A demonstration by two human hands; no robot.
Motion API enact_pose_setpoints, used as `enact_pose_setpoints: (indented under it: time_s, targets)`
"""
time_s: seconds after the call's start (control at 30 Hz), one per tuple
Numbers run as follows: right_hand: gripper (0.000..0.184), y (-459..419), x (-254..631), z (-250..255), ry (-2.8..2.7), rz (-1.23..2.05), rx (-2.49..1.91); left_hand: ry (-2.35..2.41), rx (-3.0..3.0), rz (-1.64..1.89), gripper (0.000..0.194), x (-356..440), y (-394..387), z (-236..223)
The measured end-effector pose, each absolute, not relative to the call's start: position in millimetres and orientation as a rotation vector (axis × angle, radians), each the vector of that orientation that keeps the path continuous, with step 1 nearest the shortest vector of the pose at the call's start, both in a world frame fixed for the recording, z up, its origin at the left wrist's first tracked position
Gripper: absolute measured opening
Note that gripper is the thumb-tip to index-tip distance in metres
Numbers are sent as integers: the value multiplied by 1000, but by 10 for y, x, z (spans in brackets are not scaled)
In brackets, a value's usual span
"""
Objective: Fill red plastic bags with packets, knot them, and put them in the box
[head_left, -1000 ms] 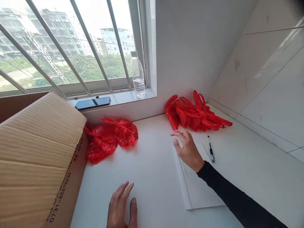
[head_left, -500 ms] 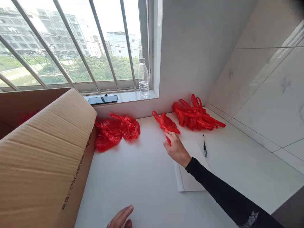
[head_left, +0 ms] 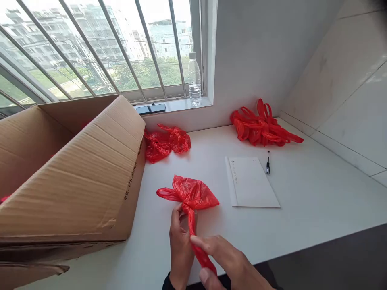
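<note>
A knotted red plastic bag [head_left: 193, 193] is in front of me over the white table, one handle loop pointing left. My left hand [head_left: 182, 245] is closed just below the knot, its fingertips partly hidden by the bag. One long twisted handle hangs toward me, and my right hand [head_left: 232, 257] grips it between thumb and fingers. Two more tied red bags [head_left: 167, 141] lie against the cardboard box. To the right of my hands lies a white notebook [head_left: 254, 183] with small writing on it. A black pen [head_left: 268, 166] is beside the notebook.
A large open cardboard box [head_left: 99, 169] fills the left side, with bits of red inside. Several red bags [head_left: 263, 127] are heaped by the back wall. A water bottle [head_left: 194, 82] and a phone [head_left: 150, 108] rest on the sill of the barred window.
My right hand has brought the red bag from the back of the table toward me. My left hand has come up and closed on it. The view has shifted, showing more of the box.
</note>
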State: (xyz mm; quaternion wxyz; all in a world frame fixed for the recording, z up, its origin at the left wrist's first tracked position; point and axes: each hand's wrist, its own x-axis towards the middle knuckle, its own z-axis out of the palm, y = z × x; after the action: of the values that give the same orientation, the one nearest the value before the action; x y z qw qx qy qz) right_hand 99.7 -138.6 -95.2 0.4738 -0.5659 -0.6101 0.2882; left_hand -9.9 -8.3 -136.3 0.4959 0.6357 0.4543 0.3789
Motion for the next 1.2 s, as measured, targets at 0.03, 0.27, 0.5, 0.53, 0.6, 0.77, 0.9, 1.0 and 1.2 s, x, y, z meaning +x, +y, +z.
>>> enact_pose_setpoints:
  time_s: [0.03,0.27,0.5,0.53,0.6,0.77,0.9,1.0,1.2]
  targets:
    - [55,-1419,1005,-917,-1433,724,-1416,1103,1540,909,33,-152,-105,-1333]
    - [34,-1391,1251,-814,-1194,634,-1523,854,1671,730,31,-535,-237,-1072]
    - [19,-1298,1271,-1034,-1406,417,-1580,679,1919,668,23,-581,-333,-980]
    - [14,-1311,1270,-1046,-1389,418,-1582,695,1926,667,22,-580,-348,-972]
    - [11,-1348,1289,-1057,-1360,408,-1597,752,1929,693,18,-593,-374,-959]
    - [9,-1448,1427,-1076,-1251,405,-1680,994,1891,829,19,-684,-339,-960]
    - [8,-1495,1475,-1076,-1165,479,-1707,1027,1836,831,25,-738,-267,-973]
    - [16,-1488,1409,-1033,-1196,507,-1678,957,1842,802,31,-728,-279,-975]
    - [11,-1373,1291,-1022,-1285,465,-1646,962,1740,770,28,-658,-311,-1019]
